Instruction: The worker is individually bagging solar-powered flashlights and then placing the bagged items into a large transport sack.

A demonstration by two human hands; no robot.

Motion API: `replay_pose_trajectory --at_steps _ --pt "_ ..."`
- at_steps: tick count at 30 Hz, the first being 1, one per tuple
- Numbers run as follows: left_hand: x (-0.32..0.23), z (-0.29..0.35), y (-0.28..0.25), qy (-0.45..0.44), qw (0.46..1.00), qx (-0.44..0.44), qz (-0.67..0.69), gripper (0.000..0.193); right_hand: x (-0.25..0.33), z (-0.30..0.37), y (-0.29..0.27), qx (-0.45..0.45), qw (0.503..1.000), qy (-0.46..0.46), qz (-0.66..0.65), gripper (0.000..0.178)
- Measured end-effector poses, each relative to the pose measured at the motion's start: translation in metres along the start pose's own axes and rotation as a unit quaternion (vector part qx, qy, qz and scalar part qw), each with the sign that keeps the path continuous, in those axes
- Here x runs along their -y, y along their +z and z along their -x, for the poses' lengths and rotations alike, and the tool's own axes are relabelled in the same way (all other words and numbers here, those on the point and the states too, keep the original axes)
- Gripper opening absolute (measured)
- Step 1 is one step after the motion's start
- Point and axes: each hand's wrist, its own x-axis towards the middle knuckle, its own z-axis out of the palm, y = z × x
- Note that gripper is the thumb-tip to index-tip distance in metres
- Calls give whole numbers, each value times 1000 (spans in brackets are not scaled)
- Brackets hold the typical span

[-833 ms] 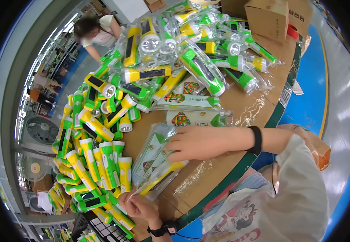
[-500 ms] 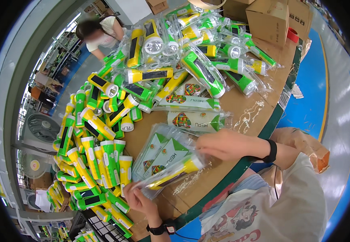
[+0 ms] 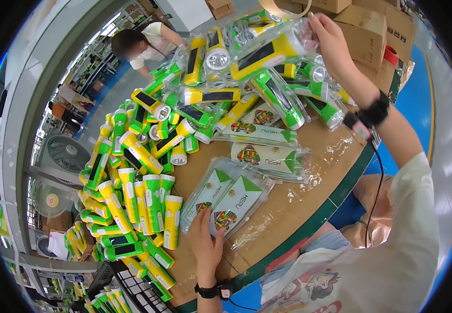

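A yellow flashlight in a clear plastic bag [image 3: 260, 58] hangs from my right hand [image 3: 331, 43], whose fingers pinch the bag at the lamp end. It is raised over a heap of bagged yellow and green flashlights at the far side of the table. My left hand [image 3: 206, 245] lies with its fingers stretched on the lower edge of a stack of clear bags [image 3: 235, 201] with white and green printed inserts. Left of that stack, many bare flashlights [image 3: 171, 221] lie piled in yellow and green.
More bags with printed inserts [image 3: 265, 156] lie beyond the stack. Cardboard boxes [image 3: 364, 32] and a red tape roll [image 3: 391, 55] stand at the far right. A black crate [image 3: 137, 287] sits by the near left edge. A person [image 3: 145, 44] works across the table.
My right hand has carried the bagged flashlight up and away to the far heap. My left hand has let go of it and come down onto the bag stack. The view has shifted slightly.
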Motion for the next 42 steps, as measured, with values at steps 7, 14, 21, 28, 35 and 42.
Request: replay_pose_trajectory --at_steps 7,14,21,28,35,42 --pt "-5 6 -5 -23 999 17 -46 72 41 -60 33 61 995 -71 -30 25" --pt "-3 5 -7 -20 998 18 -51 71 36 -104 59 -90 987 -110 68 25" --pt "-9 -2 -7 9 999 21 -49 69 -3 -23 106 36 780 -451 432 22" --pt "-5 3 -7 8 998 27 -48 71 -78 162 185 420 637 -445 468 25" --pt "-3 3 -1 15 998 15 -53 71 -92 153 155 433 588 -427 533 34" --pt "0 5 1 25 999 1 -31 70 -46 136 169 555 560 -292 541 22"
